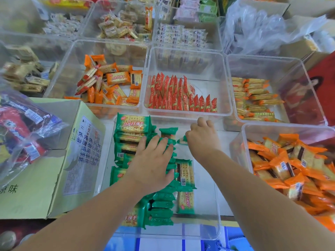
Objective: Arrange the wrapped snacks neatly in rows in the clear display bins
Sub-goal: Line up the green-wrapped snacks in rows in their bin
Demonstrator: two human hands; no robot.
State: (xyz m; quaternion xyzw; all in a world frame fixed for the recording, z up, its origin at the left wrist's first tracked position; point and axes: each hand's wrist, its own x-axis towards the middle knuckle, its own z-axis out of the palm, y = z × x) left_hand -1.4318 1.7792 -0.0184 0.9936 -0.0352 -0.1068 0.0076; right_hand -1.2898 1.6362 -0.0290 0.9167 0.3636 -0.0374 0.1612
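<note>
A clear bin (208,230) right below me holds green-wrapped cracker packs (133,125), some stacked at its left, others standing on edge in a row toward me. My left hand (154,165) lies flat on the green packs, fingers spread, pressing on them. My right hand (203,136) reaches to the bin's far side with fingers curled down onto a small green pack (182,140), which it mostly hides. A single green pack (185,202) lies flat at the right of the row.
Beyond stand clear bins of red packs in rows (181,95), loose orange packs (108,82) and yellow-orange packs (253,98). An orange-filled bin (293,165) is at the right. At the left sit an open cardboard box (54,160) and bagged snacks (21,127).
</note>
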